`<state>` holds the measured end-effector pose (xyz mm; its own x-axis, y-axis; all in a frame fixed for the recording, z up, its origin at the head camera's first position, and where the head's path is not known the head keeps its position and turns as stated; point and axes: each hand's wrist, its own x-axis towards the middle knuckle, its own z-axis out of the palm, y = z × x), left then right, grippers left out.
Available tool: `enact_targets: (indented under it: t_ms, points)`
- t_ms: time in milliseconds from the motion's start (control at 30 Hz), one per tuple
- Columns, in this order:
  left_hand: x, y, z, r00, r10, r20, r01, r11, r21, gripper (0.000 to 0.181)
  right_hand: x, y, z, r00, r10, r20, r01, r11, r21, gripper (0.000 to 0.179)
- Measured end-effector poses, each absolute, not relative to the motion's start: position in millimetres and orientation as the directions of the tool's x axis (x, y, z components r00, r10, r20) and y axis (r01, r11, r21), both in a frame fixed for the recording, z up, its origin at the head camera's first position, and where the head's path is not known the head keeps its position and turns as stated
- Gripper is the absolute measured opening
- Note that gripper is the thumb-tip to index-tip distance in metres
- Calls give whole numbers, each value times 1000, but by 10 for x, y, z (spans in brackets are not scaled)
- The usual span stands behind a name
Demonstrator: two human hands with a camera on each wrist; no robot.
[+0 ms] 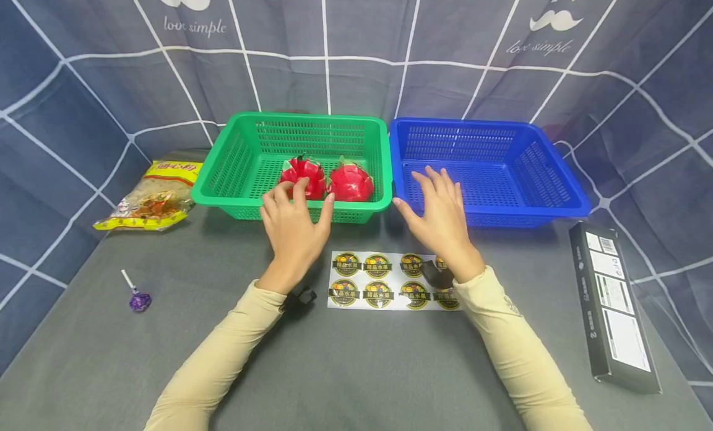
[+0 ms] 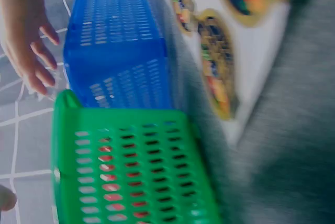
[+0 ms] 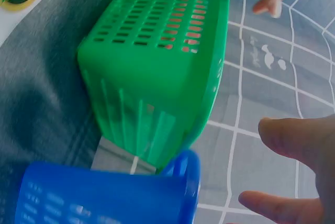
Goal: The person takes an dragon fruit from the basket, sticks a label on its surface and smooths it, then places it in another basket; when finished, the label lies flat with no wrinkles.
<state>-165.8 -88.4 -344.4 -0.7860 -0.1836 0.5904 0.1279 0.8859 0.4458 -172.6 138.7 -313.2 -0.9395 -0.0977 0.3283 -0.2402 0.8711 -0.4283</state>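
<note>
Two dragon fruits (image 1: pixel 352 184) sit side by side in the right half of a green basket (image 1: pixel 312 132), over whose front rim the left hand (image 1: pixel 294 228) is poised with fingers spread, lightly bent and gripping nothing, its fingertips overlapping the nearer fruit in the head view, though contact cannot be told. The right hand (image 1: pixel 444 215), likewise spread and holding nothing, reaches over the front rim of the adjacent blue basket (image 1: pixel 523 186). A sticker sheet (image 1: pixel 379 282) lies on the table (image 1: pixel 390 369) before the baskets, partly covered by the right wrist.
</note>
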Motion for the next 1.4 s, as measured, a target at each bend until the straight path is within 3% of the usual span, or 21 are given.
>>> enact_targets:
  t_ms: [233, 400, 700, 1033, 1400]
  points:
    - [-1692, -1126, -3647, -730, -441, 523, 64, 717, 694, 67, -1697, 1215, -3124, -904, -120, 410, -318, 831, -457, 52]
    - [-1731, -1252, -3753, -681, -552, 482, 20, 644, 765, 67, -1690, 1105, -3136, -897, -127, 423, -337, 815, -471, 49]
    - [-1750, -1322, -3776, -658, -587, 472, -6, 631, 776, 71, -1742, 945, -3194, -847, -204, 490, -453, 760, -466, 44]
    - [-1737, -1389, -3849, -726, -617, 304, -70, 506, 859, 88, -1931, 730, -3310, -825, -220, 521, -526, 638, -562, 37]
    - [-1746, -1388, -3875, -755, -584, 298, -21, 475, 880, 87, -2156, 471, -3314, -844, -165, 511, -507, 560, -655, 35]
